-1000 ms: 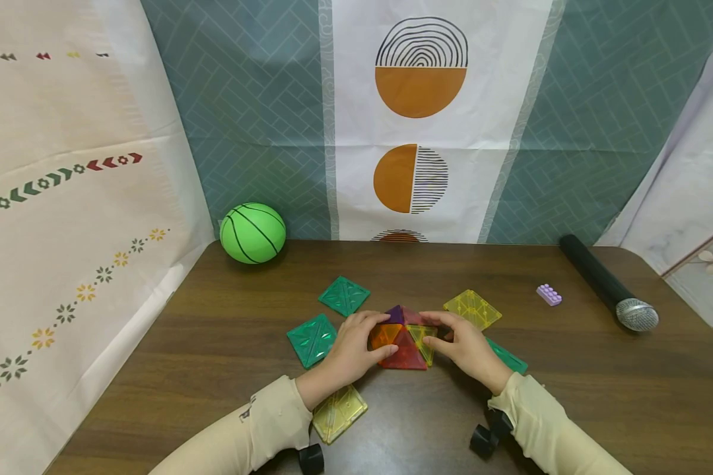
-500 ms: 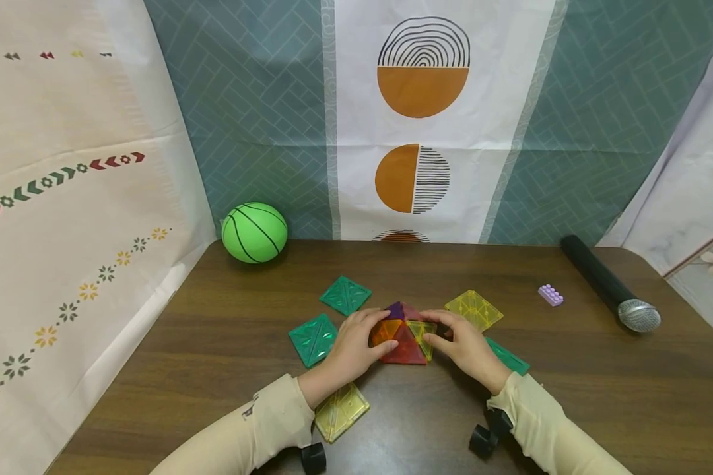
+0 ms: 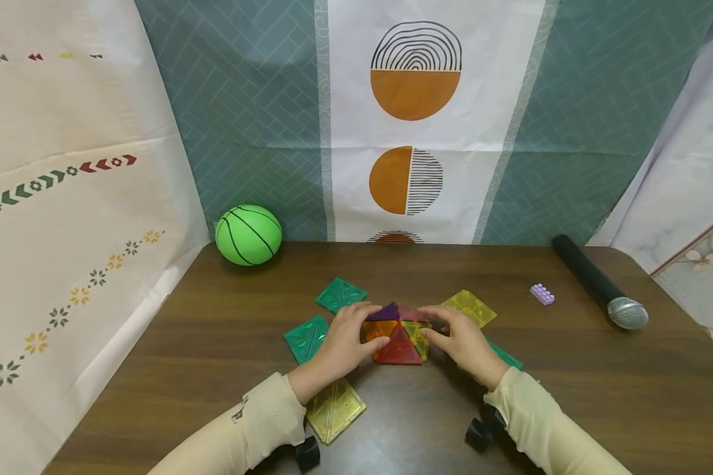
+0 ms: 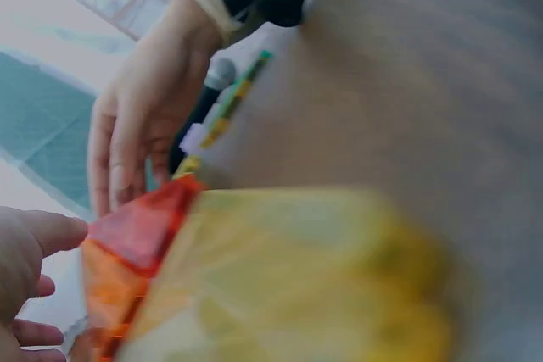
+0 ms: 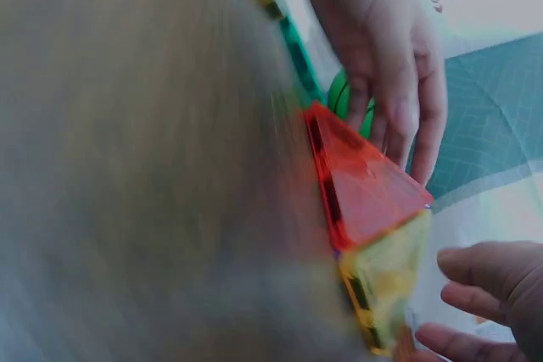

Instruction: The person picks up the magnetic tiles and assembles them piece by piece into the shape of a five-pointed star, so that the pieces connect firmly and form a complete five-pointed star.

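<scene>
Translucent triangular magnetic tiles stand joined as a low pyramid at the table's middle: a red tile point(image 3: 399, 349) in front, an orange tile point(image 3: 380, 328), a yellow tile point(image 3: 418, 338), with purple and pink ones behind. My left hand point(image 3: 340, 338) is at its left side, thumb toward the orange tile and fingers by the purple one. On the right side my right hand point(image 3: 466, 343) has its thumb beside the yellow tile and fingertips at the pink one. In the right wrist view, a small gap shows between the right thumb point(image 5: 471, 262) and the pyramid.
Flat green tiles point(image 3: 304, 338) lie left of the pyramid, another green tile point(image 3: 505, 355) under the right forearm. A yellow tile point(image 3: 472, 307) lies behind, a yellow stack point(image 3: 335, 410) in front. Farther off are a green ball point(image 3: 248, 235), lilac toy brick point(image 3: 543, 294) and microphone point(image 3: 600, 284).
My left hand has eased slightly leftward, its thumb no longer overlapping the red tile as much. The right hand stays nearly in place. The head view has shifted a little.
</scene>
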`<action>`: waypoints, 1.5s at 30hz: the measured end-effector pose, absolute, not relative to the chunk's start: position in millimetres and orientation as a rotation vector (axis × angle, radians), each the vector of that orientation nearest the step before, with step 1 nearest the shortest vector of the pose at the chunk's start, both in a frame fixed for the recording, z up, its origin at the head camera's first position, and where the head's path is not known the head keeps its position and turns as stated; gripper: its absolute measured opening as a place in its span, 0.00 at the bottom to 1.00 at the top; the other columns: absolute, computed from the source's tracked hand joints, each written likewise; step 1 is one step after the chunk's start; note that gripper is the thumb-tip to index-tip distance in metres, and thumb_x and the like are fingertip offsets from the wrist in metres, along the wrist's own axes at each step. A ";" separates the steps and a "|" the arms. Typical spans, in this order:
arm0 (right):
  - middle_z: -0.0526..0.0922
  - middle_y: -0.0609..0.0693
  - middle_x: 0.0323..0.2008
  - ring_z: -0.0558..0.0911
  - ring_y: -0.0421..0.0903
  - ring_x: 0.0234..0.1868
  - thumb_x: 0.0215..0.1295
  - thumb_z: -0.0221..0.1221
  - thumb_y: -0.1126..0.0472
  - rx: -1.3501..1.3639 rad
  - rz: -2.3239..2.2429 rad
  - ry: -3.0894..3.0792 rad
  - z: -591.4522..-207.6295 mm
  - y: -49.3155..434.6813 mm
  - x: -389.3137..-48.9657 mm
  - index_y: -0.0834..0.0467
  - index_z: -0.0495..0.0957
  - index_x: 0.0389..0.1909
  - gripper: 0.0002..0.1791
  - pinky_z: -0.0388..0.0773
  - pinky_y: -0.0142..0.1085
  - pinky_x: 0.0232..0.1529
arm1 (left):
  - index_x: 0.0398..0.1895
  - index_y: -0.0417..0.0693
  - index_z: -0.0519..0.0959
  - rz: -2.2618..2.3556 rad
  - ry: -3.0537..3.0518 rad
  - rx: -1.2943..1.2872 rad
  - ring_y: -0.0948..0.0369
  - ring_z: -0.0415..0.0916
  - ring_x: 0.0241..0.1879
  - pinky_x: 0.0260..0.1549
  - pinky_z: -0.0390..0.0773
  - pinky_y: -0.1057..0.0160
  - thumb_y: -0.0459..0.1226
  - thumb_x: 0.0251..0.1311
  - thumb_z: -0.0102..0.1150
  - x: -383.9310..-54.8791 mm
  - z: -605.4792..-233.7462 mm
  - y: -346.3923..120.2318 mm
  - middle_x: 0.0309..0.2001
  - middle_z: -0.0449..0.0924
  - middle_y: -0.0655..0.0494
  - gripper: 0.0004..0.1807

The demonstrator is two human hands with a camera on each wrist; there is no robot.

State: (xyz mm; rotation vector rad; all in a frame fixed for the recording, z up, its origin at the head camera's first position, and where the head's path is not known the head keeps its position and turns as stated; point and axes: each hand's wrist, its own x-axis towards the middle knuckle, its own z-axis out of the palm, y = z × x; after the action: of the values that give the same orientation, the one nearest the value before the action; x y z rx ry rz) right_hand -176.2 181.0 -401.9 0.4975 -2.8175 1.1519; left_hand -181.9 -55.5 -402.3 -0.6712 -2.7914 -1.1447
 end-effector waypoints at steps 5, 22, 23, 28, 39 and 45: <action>0.77 0.59 0.58 0.81 0.55 0.49 0.64 0.61 0.58 0.505 1.078 -2.850 -383.9 178.9 -177.9 0.58 0.74 0.61 0.24 0.80 0.50 0.49 | 0.64 0.49 0.71 -1.072 -2.753 -0.646 0.43 0.62 0.67 0.63 0.65 0.39 0.46 0.56 0.67 -191.7 -392.8 -69.2 0.65 0.68 0.44 0.32; 0.79 0.56 0.58 0.81 0.52 0.53 0.64 0.61 0.56 0.675 1.059 -2.985 -337.8 133.9 -231.5 0.56 0.75 0.60 0.24 0.78 0.48 0.56 | 0.66 0.49 0.68 -0.743 -2.927 -0.493 0.41 0.67 0.60 0.63 0.63 0.41 0.52 0.47 0.73 -230.5 -395.2 -110.2 0.61 0.72 0.40 0.43; 0.78 0.56 0.59 0.81 0.51 0.54 0.65 0.61 0.56 0.696 1.061 -3.002 -338.4 130.1 -235.9 0.56 0.74 0.61 0.24 0.78 0.47 0.56 | 0.66 0.49 0.68 -0.733 -2.941 -0.485 0.41 0.68 0.59 0.62 0.64 0.42 0.53 0.46 0.73 -232.2 -396.8 -111.0 0.61 0.72 0.40 0.43; 0.79 0.58 0.58 0.80 0.51 0.54 0.65 0.61 0.57 0.770 1.030 -3.093 -342.8 114.3 -254.6 0.60 0.74 0.60 0.24 0.78 0.45 0.56 | 0.67 0.49 0.66 -0.693 -2.983 -0.476 0.43 0.70 0.56 0.59 0.65 0.43 0.54 0.46 0.72 -238.9 -403.8 -112.6 0.58 0.74 0.40 0.45; 0.80 0.59 0.56 0.81 0.52 0.55 0.64 0.61 0.61 0.866 0.849 -3.198 -350.8 88.7 -277.6 0.64 0.75 0.59 0.23 0.77 0.43 0.58 | 0.66 0.48 0.67 -0.657 -2.946 -0.446 0.44 0.69 0.55 0.56 0.67 0.47 0.54 0.46 0.72 -243.8 -408.3 -110.8 0.56 0.75 0.42 0.44; 0.81 0.59 0.55 0.81 0.53 0.55 0.64 0.61 0.62 0.881 0.776 -3.245 -356.6 78.1 -280.9 0.64 0.74 0.59 0.24 0.77 0.42 0.58 | 0.65 0.47 0.68 -0.703 -2.917 -0.445 0.45 0.68 0.55 0.55 0.66 0.48 0.52 0.46 0.73 -242.7 -409.2 -111.6 0.55 0.76 0.42 0.43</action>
State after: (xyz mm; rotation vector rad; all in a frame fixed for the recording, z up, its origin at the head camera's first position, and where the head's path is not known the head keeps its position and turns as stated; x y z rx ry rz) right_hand -280.9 78.1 -356.6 0.8815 -3.2445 0.7758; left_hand -242.7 -111.6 -409.2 -0.4452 -2.9168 -0.7028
